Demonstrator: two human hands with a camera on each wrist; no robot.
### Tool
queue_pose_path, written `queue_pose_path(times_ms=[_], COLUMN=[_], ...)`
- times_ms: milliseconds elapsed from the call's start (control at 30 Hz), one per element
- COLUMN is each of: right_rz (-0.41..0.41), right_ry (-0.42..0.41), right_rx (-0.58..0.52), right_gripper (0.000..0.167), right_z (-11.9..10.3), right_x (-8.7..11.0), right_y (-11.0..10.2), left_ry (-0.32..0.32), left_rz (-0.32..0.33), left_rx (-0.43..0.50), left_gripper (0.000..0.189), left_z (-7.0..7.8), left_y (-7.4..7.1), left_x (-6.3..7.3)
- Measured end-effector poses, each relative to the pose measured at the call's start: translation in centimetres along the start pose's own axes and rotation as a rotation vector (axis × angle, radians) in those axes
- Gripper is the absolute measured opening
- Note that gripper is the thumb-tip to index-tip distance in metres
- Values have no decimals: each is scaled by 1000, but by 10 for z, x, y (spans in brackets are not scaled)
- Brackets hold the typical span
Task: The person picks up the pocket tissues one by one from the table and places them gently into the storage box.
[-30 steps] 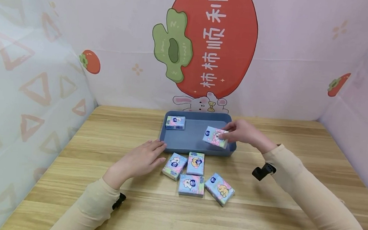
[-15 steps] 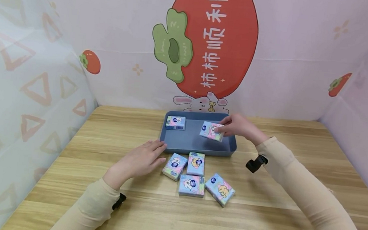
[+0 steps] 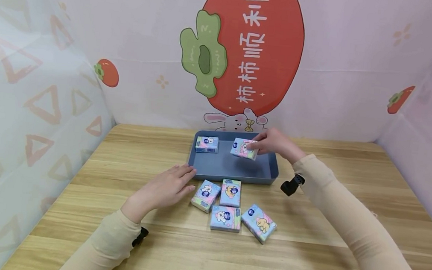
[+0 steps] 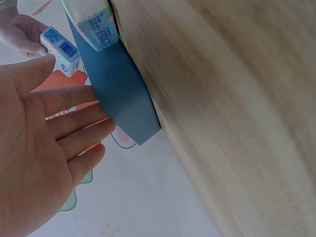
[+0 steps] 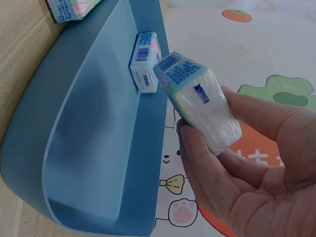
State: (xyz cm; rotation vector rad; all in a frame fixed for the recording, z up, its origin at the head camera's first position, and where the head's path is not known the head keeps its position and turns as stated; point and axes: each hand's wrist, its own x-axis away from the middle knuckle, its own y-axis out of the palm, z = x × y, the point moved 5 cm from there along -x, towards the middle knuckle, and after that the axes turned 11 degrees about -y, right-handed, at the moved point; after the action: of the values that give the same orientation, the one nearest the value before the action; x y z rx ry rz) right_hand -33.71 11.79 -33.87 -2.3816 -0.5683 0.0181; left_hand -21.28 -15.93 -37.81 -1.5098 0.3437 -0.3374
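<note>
While the left hand lies with its fingers extended and holds nothing, its fingertips at the near left corner of the blue-grey tray, the right hand pinches a tissue pack between thumb and fingers, its grip narrowed to the thickness of that small packet. The held pack is in the air above the right half of the tray, slightly tilted, with its printed face up and a pink cartoon figure on it; the right-wrist view shows its white end and the thumb and fingers pressing opposite sides. A second pack lies inside the tray, in the far left corner, apart from the one in the hand. On the wooden table, just in front of the tray, four more packs lie face up: a slanted one near the left thumb, an upright-set one beside the tray's front edge, a crosswise one below it, and an angled one to the right. Behind the table, the pale backdrop carries a large red persimmon and a white rabbit.
</note>
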Motion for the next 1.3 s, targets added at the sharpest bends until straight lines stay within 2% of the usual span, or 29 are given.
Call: queue_pose_path(times_ms=[300,533,733,1067,1300], right_rz=[14,18,22,44,56], right_ry=[14,12,16,25,51], right_rx=[-4,48,50,29,-27], right_gripper=[45,48,46,48,49], right_z=[-2,-8,-9,-3,4], right_x=[-12,-20,-26,-39,-46], right_y=[1,3,5,8,10], left_ry=[-2,7,14,14,17], left_rz=[-3,11,21,13,12], left_rx=[-7,-2,0,-8,-16], left_gripper=[54,54,53,54,54], left_z=[-1,0,0,1,1], left_y=[2,1,0,-2,-1], left_x=[1,1,0,0,0])
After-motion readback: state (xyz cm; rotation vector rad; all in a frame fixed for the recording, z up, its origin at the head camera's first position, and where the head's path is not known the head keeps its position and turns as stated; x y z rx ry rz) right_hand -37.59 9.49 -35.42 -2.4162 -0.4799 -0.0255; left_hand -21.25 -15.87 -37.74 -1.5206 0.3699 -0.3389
